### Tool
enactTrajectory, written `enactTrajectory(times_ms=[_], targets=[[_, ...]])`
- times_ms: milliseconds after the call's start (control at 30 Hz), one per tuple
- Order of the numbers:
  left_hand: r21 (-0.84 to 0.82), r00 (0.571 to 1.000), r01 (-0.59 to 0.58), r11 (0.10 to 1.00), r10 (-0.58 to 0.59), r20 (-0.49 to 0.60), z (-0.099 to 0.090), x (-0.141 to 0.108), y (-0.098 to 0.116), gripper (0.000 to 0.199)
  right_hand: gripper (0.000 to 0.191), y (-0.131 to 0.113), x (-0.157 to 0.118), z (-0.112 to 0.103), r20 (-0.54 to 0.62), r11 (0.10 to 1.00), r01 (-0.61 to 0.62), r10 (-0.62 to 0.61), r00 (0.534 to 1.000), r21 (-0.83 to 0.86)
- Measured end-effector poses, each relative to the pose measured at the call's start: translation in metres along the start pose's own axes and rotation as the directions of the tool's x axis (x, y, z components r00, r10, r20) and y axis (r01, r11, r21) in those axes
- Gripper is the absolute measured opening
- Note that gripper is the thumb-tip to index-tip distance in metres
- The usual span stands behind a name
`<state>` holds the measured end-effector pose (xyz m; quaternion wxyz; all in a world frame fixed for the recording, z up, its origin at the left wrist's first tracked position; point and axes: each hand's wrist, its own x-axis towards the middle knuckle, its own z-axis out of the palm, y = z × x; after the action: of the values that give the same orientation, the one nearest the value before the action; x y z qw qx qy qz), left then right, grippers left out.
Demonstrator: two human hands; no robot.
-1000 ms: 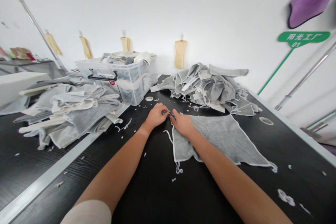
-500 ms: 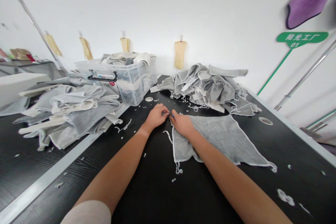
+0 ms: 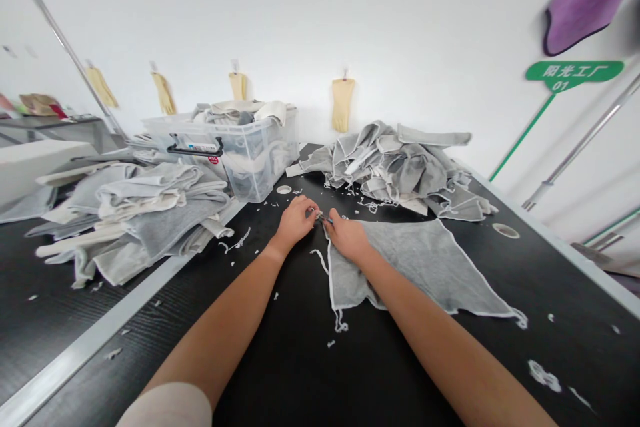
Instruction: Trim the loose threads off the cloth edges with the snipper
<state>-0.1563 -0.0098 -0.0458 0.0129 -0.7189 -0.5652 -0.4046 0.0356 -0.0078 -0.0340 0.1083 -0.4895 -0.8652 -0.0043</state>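
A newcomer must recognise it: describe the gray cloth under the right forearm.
On the black table, find the big heap of gray cloths right of the clear plastic box. In front of that heap, the single gray cloth lies partly under the right hand and forearm. Unlike its crumpled neighbours, it is spread nearly flat, showing its white edging.

Left grip pinching whitish scrap at near-centre of view; right grip just beside, around small dark tool, mostly hidden. White-edged grey cloth spread under right forearm on black desk. Cloth pile left, clear bin behind it, second heap beyond spread cloth. Yellow glove on wall.
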Motion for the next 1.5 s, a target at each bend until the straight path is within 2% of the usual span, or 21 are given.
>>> enactTrajectory(times_ms=[133, 300, 400, 533, 633, 733, 867, 967, 1067, 1200, 1267, 1367, 1433, 1500], targets=[[0.036, 0.986, 0.127, 0.991, -0.122, -0.113, 0.001, 0.000, -0.008, 0.013, 0.038, 0.003, 0.001, 0.002, -0.022, 0.993, -0.086, 0.088, 0.996, 0.077], [0.063, 0.976, 0.201, 0.978, -0.195, -0.095, 0.004, 0.001, -0.016, 0.018, 0.042, 0.010, 0.003, 0.004, -0.115, 0.960, -0.159, 0.189, 0.975, 0.229], [0.091, 0.972, 0.220, 0.971, -0.210, -0.104, 0.001, 0.001, -0.012, 0.024, 0.043, 0.013, 0.004, 0.003, -0.191, 0.918, -0.219, 0.292, 0.937, 0.329], [0.097, 0.953, 0.256, 0.962, -0.234, -0.190, -0.008, 0.005, 0.002, 0.030, 0.046, 0.015, 0.002, 0.001, -0.275, 0.858, -0.254, 0.402, 0.873, 0.447], [0.071, 0.938, 0.270, 0.960, -0.246, -0.246, -0.020, 0.015, 0.016, 0.031, 0.050, 0.016, 0.000, -0.005, -0.324, 0.821, -0.235, 0.444, 0.836, 0.520], [-0.009, 0.932, 0.266, 0.964, -0.259, -0.254, -0.039, 0.031, 0.036, 0.031, 0.051, 0.015, -0.004, -0.018, -0.377, 0.796, -0.186, 0.460, 0.804, 0.576], [-0.130, 0.971, 0.175, 0.976, -0.192, -0.139, -0.074, 0.050, 0.077, 0.028, 0.050, 0.011, -0.012, -0.044, -0.446, 0.766, -0.096, 0.466, 0.764, 0.635], [-0.121, 0.995, 0.096, 0.988, -0.099, -0.019, -0.099, 0.048, 0.113, 0.028, 0.049, 0.009, -0.024, -0.062, -0.463, 0.756, -0.040, 0.441, 0.769, 0.653], [-0.051, 0.985, 0.019, 0.999, -0.010, 0.174, -0.113, 0.025, 0.138, 0.023, 0.045, 0.008, -0.048, -0.073, -0.430, 0.752, -0.015, 0.393, 0.813, 0.659], [0.032, 0.903, -0.061, 0.998, 0.042, 0.428, -0.116, -0.036, 0.146, 0.019, 0.041, 0.010, -0.098, -0.076, -0.299, 0.734, -0.056, 0.343, 0.890, 0.676], [0.071, 0.882, -0.031, 0.997, -0.006, 0.472, -0.115, -0.071, 0.146, 0.017, 0.040, 0.012, -0.127, -0.075, -0.229, 0.723, -0.104, 0.348, 0.909, 0.683], [0.121, 0.856, 0.085, 0.989, -0.134, 0.500, -0.112, -0.115, 0.150, 0.022, 0.040, 0.011, -0.167, -0.072, -0.141, 0.707, -0.159, 0.346, 0.928, 0.690], [0.151, 0.842, 0.133, 0.980, -0.192, 0.504, -0.110, -0.134, 0.156, 0.027, 0.040, 0.009, -0.188, -0.071, -0.089, 0.697, -0.190, 0.343, 0.935, 0.691], [0.175, 0.843, 0.134, 0.975, -0.205, 0.498, -0.106, -0.145, 0.164, 0.029, 0.039, 0.005, -0.203, -0.071, -0.062, 0.694, -0.214, 0.350, 0.935, 0.687]])
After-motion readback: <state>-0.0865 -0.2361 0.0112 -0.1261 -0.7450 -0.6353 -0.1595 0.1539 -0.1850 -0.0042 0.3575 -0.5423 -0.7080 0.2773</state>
